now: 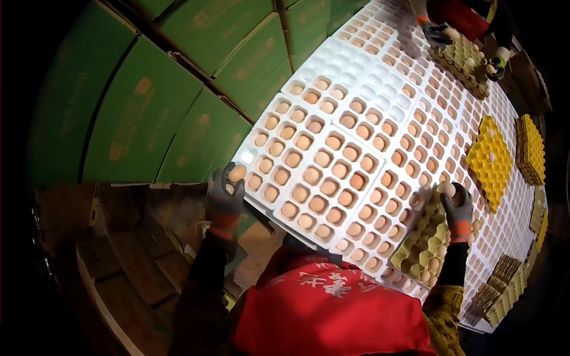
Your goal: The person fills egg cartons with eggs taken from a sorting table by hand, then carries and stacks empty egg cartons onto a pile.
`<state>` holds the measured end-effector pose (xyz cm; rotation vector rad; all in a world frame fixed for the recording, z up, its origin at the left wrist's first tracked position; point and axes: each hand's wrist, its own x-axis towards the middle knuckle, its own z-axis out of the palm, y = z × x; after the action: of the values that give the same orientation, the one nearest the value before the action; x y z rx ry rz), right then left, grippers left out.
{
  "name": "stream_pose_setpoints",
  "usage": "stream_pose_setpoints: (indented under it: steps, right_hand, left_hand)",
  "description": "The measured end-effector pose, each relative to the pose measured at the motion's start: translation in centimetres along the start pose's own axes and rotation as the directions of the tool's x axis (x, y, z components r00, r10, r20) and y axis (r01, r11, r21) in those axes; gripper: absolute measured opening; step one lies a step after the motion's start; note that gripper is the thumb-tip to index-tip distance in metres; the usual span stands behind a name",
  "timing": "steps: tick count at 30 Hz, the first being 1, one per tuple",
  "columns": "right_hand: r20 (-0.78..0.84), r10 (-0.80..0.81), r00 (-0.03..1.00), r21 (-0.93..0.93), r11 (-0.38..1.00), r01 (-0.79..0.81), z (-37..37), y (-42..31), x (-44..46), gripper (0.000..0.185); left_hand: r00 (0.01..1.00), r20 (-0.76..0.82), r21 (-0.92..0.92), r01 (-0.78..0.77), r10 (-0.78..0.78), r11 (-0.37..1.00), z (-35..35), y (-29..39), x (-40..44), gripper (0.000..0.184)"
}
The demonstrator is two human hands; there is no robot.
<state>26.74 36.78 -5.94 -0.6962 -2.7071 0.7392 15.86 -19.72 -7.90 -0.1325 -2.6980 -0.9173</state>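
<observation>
My left hand (225,199), in a grey glove with an orange cuff, is closed around an egg (237,172) beside the near left corner of a white foam egg tray (248,158). A second egg shows low between its fingers. Over a greenish pulp egg tray (425,238), my right hand (458,209), gloved alike, grips a pale egg (446,189). Several eggs lie along that pulp tray's right side, while many of its cups hold none. Brown eggs sit in most pockets of the nearest foam trays.
Stacked green cartons (142,118) line the left side. At the far end, another person's gloved hand (438,35) holds an egg by a pulp tray (460,62). Yellow trays (490,163) and a stack of pulp trays (499,288) lie on the right. Brown boxes (127,267) stand lower left.
</observation>
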Motion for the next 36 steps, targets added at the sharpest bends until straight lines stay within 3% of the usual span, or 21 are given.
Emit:
stream_pose_setpoints:
  steps: [2,4,5,6,8,9,12,13,14,18,22,25,28,30,32,33,35,36]
  right_hand:
    - [0.099,-0.01,0.995,0.201,0.98,-0.01,2.7,-4.1,-0.6,0.044]
    - [0.203,-0.074,0.976,0.278,0.96,0.015,6.0,-11.1,-1.0,0.045]
    - [0.195,-0.241,0.951,0.221,0.955,0.196,7.5,-14.3,-1.1,0.046]
    - [0.257,-0.268,0.929,0.312,0.932,0.183,8.9,-17.1,-1.1,0.047]
    - [0.265,-0.305,0.915,0.316,0.924,0.216,11.5,-21.1,-0.7,0.045]
    - [0.27,-0.312,0.911,0.32,0.921,0.221,12.7,-22.6,-0.1,0.044]
    - [0.301,-0.273,0.914,0.298,0.937,0.182,14.9,-25.5,2.4,0.045]
    - [0.298,-0.271,0.915,0.297,0.938,0.181,15.7,-25.7,3.5,0.045]
    - [0.295,-0.27,0.917,0.3,0.937,0.179,16.5,-26.1,4.6,0.046]
    - [0.22,-0.266,0.939,0.166,0.958,0.232,20.5,-29.6,9.7,0.047]
    - [0.178,-0.249,0.952,0.088,0.968,0.236,27.1,-33.5,15.3,0.044]
    - [0.374,-0.164,0.913,-0.239,0.934,0.266,29.1,-35.9,17.5,0.04]
    - [0.273,-0.191,0.943,-0.027,0.978,0.206,30.7,-34.8,18.9,0.037]
    - [0.116,-0.206,0.972,0.359,0.921,0.153,32.3,-34.1,21.2,0.038]
    - [0.034,-0.202,0.979,0.391,0.904,0.173,34.0,-33.8,23.1,0.039]
    - [0.223,-0.151,0.963,0.284,0.955,0.084,34.4,-33.6,23.9,0.04]
    - [0.332,-0.004,0.943,0.541,0.82,-0.187,34.5,-33.0,24.5,0.042]
    - [0.12,-0.057,0.991,0.593,0.805,-0.025,34.1,-32.5,24.3,0.041]
  left_hand:
    - [0.985,0.166,0.317,-0.098,0.046,0.943,0.8,-3.8,0.3,0.042]
    - [0.988,0.151,0.256,-0.038,-0.001,0.966,1.6,-3.9,0.4,0.042]
    - [0.989,0.149,0.222,-0.019,-0.015,0.975,2.2,-3.6,0.7,0.042]
    - [0.992,0.127,0.148,-0.043,0.024,0.988,2.6,-2.9,1.2,0.043]
    - [0.993,0.065,-0.009,-0.096,0.096,0.995,3.1,-1.4,2.6,0.044]
    - [0.991,0.096,0.006,-0.094,0.093,0.996,4.0,-1.6,3.4,0.044]
    - [0.912,0.28,0.232,-0.366,0.299,0.901,7.7,-5.0,5.5,0.045]
    - [0.906,0.252,0.224,-0.397,0.34,0.89,8.2,-5.2,4.9,0.045]
    - [0.918,0.298,0.255,-0.339,0.26,0.906,7.4,-4.1,5.2,0.044]
    - [0.873,0.326,0.152,-0.427,0.363,0.891,7.4,-4.5,5.6,0.047]
    - [0.845,0.419,0.133,-0.419,0.332,0.898,7.1,-4.2,6.2,0.053]
    - [0.846,0.418,0.093,-0.404,0.332,0.91,7.2,-4.2,6.4,0.054]
    - [0.834,0.463,0.106,-0.388,0.3,0.916,6.8,-3.6,7.1,0.055]
    - [0.832,0.481,0.103,-0.368,0.278,0.924,7.0,-3.8,7.0,0.055]
    - [0.838,0.454,0.032,-0.353,0.301,0.935,6.9,-4.3,7.0,0.052]
    - [0.843,0.438,-0.005,-0.344,0.311,0.939,7.0,-4.5,7.0,0.051]
    - [0.849,0.417,-0.018,-0.35,0.326,0.936,6.9,-4.5,7.0,0.049]
    - [0.854,0.404,-0.026,-0.348,0.328,0.937,6.9,-4.3,6.9,0.048]
